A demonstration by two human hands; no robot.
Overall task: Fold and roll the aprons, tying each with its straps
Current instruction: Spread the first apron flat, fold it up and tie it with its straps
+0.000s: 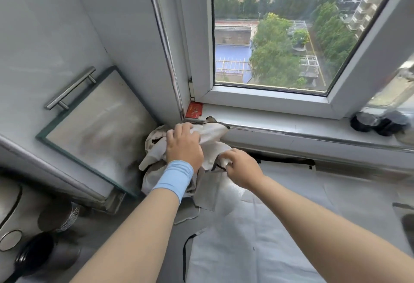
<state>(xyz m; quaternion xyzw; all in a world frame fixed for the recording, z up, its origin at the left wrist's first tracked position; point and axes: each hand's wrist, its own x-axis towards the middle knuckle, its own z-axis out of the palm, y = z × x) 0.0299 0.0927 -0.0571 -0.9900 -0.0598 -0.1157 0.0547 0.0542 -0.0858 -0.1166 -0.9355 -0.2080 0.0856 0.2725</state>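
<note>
Crumpled pile of off-white fabric aprons with black edging (pixel 214 134) bunched in far left corner of grey worktop (pixel 105 226), against white window sill (pixel 291 126). Left hand (pixel 183 146), pale blue wristband (pixel 173 178), on top of pile, fingers curled into cloth, gripping it. Right hand (pixel 242 168) just right of it, pinching fold by black edging. Pile lies ahead of both hands, no clear long axis; left hand nearer its middle. Flat white apron (pixel 257 249) spread along near edge. Likely next: draw one apron out toward near edge.

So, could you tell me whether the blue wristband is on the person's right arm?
No, the blue wristband sits on the other arm, just behind the left hand that grips the crumpled apron.
</note>
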